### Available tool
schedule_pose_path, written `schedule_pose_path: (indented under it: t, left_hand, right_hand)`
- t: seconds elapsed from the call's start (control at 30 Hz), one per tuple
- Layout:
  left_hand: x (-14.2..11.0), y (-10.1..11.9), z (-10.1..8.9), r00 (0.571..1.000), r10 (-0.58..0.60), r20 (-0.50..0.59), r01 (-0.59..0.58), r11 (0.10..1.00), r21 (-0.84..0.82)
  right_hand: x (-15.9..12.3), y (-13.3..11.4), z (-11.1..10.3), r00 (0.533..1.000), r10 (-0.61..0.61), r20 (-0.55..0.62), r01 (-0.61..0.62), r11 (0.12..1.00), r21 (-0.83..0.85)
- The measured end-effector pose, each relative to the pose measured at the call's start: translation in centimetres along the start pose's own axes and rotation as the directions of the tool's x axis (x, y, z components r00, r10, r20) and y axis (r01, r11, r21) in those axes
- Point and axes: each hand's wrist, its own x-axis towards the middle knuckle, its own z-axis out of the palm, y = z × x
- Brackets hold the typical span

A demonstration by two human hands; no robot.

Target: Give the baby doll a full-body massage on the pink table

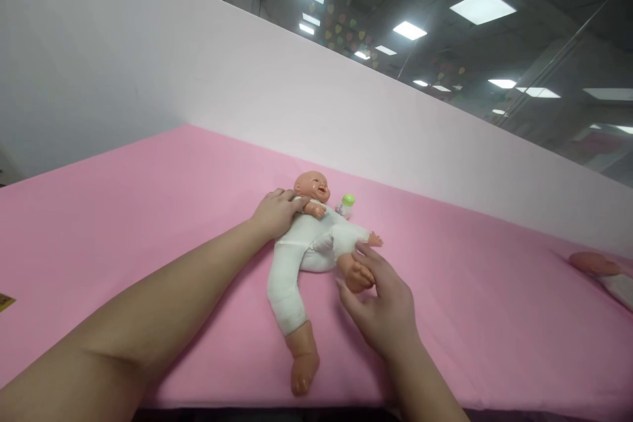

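A baby doll [306, 237] with a white cloth body lies on its back on the pink-covered table, its head pointing away from me. My left hand [277, 213] is wrapped over the doll's arm and shoulder at its left side, near the head. Around the doll's bent leg, just at the foot [357, 273], curls my right hand [383, 300], with the fingers on its upper side and the thumb by the sole. The doll's other leg [297, 316] lies stretched toward me. Beside the head is a small bottle with a green cap [348, 200].
The pink cloth [148, 211] covers the whole table. A white partition [247, 79] with glass above runs along the back. At the far right lies another doll [593, 264], partly cut off. A yellow label [6, 302] sits at the left edge.
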Motion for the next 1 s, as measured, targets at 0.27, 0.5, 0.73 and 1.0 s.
schedule_pose_path:
  t: [0.27, 0.5, 0.73, 1.0]
  left_hand:
    - [0.0, 0.5, -0.7, 0.997, 0.024, 0.073, -0.030, 0.997, 0.071]
    - [0.1, 0.3, 0.0, 0.996, -0.053, 0.069, 0.055, 0.998, -0.024]
    - [-0.2, -2.0, 0.6, 0.954, -0.298, 0.027, 0.284, 0.872, -0.399]
    - [0.2, -5.7, 2.6, 0.649, -0.751, 0.121, 0.674, 0.495, -0.548]
  right_hand:
    - [3.4, 1.0, 3.9, 0.969, 0.147, 0.197, -0.158, 0.987, 0.039]
    - [2.4, 1.0, 3.6, 0.978, 0.135, 0.160, -0.145, 0.988, 0.051]
    - [-1.6, -0.8, 0.6, 1.000, 0.009, -0.002, -0.009, 1.000, -0.008]
    - [-8.5, -1.5, -0.9, 0.996, -0.077, 0.038, 0.078, 0.997, -0.024]
